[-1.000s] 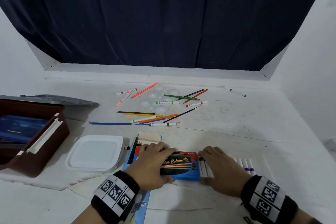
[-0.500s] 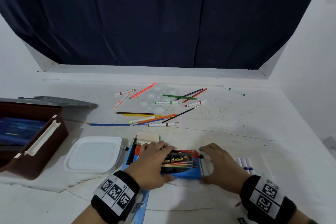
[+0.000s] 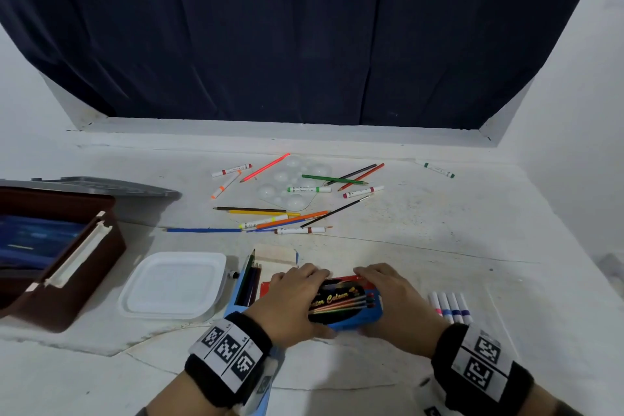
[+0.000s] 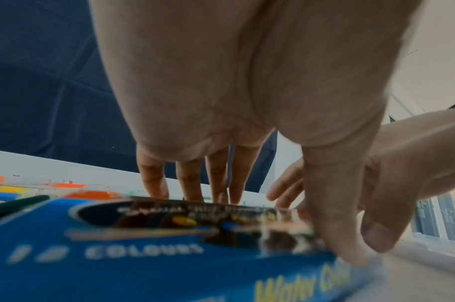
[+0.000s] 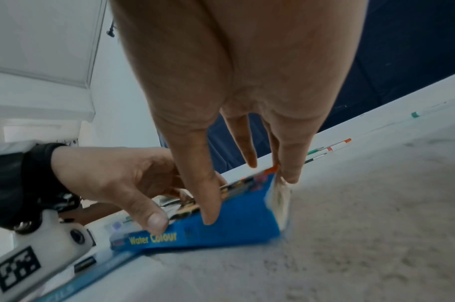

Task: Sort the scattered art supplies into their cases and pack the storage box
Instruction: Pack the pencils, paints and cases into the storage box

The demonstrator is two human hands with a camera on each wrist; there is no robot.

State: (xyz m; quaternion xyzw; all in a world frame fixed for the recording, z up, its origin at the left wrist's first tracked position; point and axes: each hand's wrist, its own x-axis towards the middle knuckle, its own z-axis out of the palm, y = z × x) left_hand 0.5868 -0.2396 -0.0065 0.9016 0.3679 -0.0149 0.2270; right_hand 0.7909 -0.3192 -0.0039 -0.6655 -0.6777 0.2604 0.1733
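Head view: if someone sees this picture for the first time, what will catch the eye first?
First, the two hands near the front: the left hand and right hand both grip a blue water colour box on the white table. Next, the scattered pencils and markers lie farther back, around a clear palette. A brown storage box stands open at the left.

Blue water colour pen box (image 3: 351, 307) with yellow lettering; brown storage box (image 3: 67, 280); navy curtain (image 3: 304, 27); black-and-white coded wristbands (image 3: 226, 351).
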